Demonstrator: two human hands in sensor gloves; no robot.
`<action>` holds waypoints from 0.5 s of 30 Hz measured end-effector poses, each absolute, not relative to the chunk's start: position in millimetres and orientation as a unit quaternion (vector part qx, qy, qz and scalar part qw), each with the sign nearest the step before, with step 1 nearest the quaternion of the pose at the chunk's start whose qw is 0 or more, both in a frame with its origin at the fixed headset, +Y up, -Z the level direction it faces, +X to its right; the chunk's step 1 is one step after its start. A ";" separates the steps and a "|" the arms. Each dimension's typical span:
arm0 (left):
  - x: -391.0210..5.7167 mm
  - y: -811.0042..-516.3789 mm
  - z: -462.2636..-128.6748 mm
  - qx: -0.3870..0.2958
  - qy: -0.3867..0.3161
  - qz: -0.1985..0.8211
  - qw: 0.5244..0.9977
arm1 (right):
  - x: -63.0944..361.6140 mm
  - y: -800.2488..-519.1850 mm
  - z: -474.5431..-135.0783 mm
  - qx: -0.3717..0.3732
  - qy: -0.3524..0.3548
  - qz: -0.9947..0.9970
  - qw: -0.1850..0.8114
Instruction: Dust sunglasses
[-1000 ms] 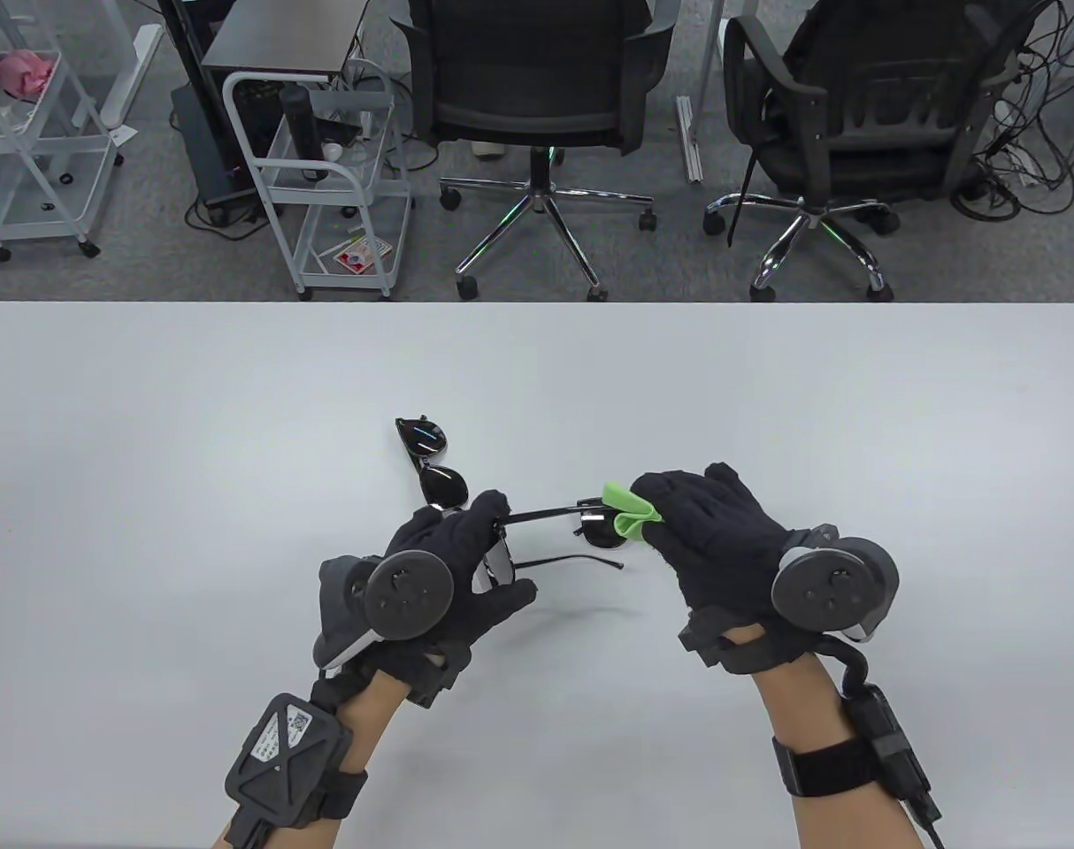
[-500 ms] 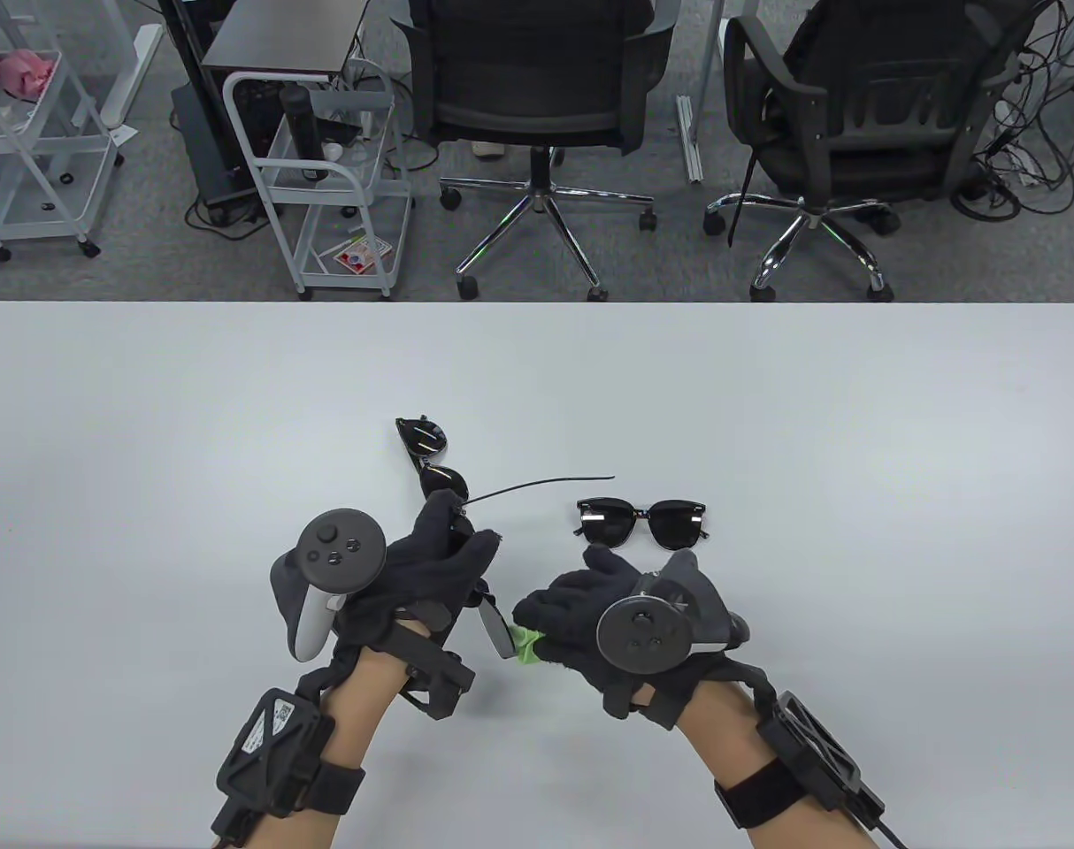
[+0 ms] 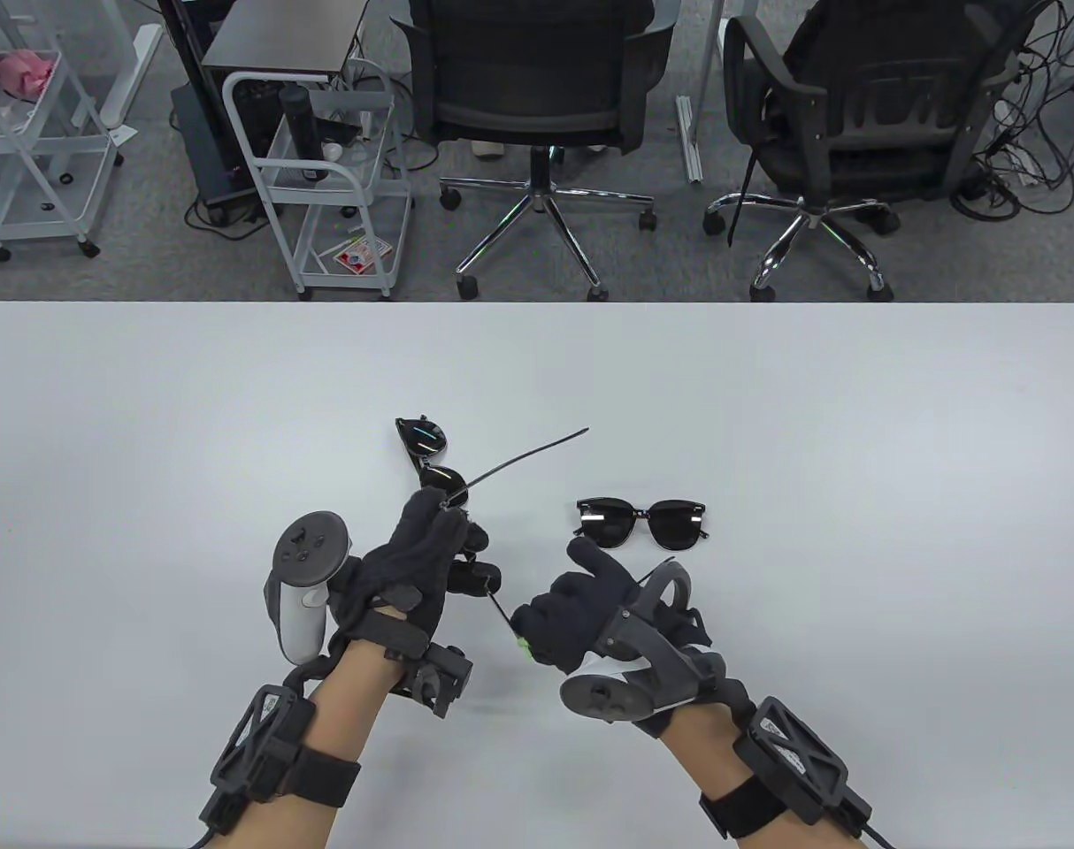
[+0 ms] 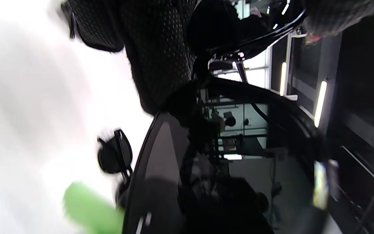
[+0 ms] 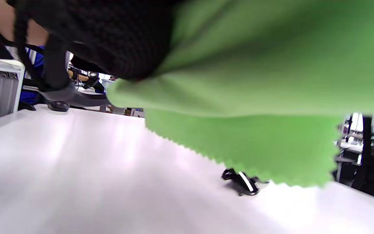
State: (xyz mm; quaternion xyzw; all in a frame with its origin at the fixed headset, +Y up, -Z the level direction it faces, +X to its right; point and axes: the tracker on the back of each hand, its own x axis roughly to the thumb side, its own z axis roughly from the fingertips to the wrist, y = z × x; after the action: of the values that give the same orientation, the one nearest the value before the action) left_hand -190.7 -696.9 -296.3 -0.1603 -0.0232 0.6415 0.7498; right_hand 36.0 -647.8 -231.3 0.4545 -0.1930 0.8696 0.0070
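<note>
The held sunglasses (image 3: 479, 566) sit low in the middle of the frame, above the desk (image 3: 148, 424), in the left hand (image 3: 413, 566) whose grip is curled round the frame. One temple (image 3: 524, 457) points to the upper right, so the long axis runs diagonally. The right hand (image 3: 581, 610) pinches a green cloth (image 3: 524, 648) at the lower end. Light strokes along each lens, with the frame held steady, should serve best.

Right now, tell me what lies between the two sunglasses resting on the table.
Only the temple arm of the pair in the left hand crosses above bare table, table view.
</note>
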 end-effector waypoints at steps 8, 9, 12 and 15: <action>-146.4 -700.8 -287.5 -0.237 -0.123 0.552 0.790 | 46.2 -645.6 -240.0 0.426 -0.187 0.885 0.015; -147.1 -698.5 -288.6 -0.221 -0.121 0.540 0.803 | 44.4 -646.8 -239.7 0.428 -0.187 0.884 0.005; -152.5 -697.6 -290.0 -0.199 -0.100 0.538 0.813 | 39.2 -649.9 -239.3 0.431 -0.185 0.883 -0.017; -157.7 -699.1 -293.4 -0.201 -0.082 0.554 0.804 | 35.3 -648.3 -242.8 0.417 -0.184 0.890 -0.032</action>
State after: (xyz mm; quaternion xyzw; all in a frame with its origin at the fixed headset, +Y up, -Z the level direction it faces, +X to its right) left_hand -157.7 -699.1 -293.4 -0.2005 -0.0819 0.5536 0.8042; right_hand 35.3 -648.3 -242.8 0.4167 -0.1837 0.8897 -0.0322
